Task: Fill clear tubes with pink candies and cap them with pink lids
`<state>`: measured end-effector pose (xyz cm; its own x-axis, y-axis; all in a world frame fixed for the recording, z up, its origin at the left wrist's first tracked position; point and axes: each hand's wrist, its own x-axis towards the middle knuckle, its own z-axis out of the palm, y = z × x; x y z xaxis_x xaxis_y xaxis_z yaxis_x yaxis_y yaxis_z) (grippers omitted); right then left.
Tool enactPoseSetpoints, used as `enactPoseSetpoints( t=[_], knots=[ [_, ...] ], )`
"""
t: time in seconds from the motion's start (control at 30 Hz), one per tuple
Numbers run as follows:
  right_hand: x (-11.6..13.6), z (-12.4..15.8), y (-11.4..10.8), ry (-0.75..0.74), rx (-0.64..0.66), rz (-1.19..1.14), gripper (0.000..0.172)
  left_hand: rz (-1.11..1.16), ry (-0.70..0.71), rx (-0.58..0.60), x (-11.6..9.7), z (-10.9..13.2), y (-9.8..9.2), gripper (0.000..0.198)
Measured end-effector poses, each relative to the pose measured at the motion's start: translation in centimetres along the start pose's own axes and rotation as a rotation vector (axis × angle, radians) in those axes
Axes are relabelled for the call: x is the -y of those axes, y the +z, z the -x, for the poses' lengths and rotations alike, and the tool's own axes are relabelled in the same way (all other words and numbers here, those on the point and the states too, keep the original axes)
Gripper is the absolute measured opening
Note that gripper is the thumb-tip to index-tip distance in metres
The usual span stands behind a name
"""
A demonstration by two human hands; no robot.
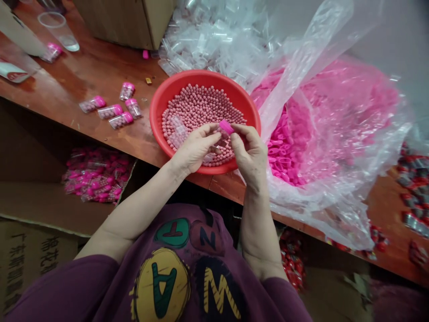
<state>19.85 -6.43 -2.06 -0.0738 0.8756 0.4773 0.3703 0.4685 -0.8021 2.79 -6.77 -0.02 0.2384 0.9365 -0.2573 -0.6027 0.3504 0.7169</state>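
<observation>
Over the near side of a red bowl (156,112), both my hands meet around one small piece. My left hand (196,145) pinches a small clear bottle, mostly hidden by the fingers. A pink cap (226,127) sits at the top of it, between the thumb and finger of my right hand (250,150). Whether the cap is fully seated, I cannot tell. Pink beads (204,103) fill much of the bowl, and several clear bottles (179,129) lie among them.
Capped bead bottles (110,112) lie left of the bowl. A plastic bag (335,197) of pink caps (290,152) stands at right, clear bottles (217,38) behind. An open box below holds more filled bottles (98,176). A cardboard box (117,22) and plastic cup (60,31) stand at back left.
</observation>
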Motion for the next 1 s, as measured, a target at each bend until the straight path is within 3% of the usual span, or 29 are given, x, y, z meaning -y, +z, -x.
enactPoseSetpoints(
  t=[0.2, 0.4, 0.6, 0.8, 1.0],
  knots=[
    [-0.7, -0.1, 0.1, -0.062, -0.066, 0.059, 0.016, 0.007, -0.018, -0.007, 0.0, 0.1, 0.0, 0.014],
    [-1.4, -0.4, -0.8, -0.238, -0.001, 0.296, 0.038, 0.020, -0.029, -0.036, 0.0, -0.1, -0.1, 0.013],
    [-0.6, 0.2, -0.8, -0.193, 0.052, 0.206, 0.037, 0.011, -0.009, -0.035, -0.1, 0.0, 0.2, 0.014],
    [-0.6, 0.1, 0.2, -0.014, -0.101, -0.038, 0.020, 0.012, -0.013, -0.019, 0.0, 0.0, 0.2, 0.015],
    [-0.3, -0.4, 0.8, -0.053, -0.085, 0.036, 0.017, -0.057, 0.022, -0.036, 0.3, -0.2, 0.1, 0.011]
  ],
)
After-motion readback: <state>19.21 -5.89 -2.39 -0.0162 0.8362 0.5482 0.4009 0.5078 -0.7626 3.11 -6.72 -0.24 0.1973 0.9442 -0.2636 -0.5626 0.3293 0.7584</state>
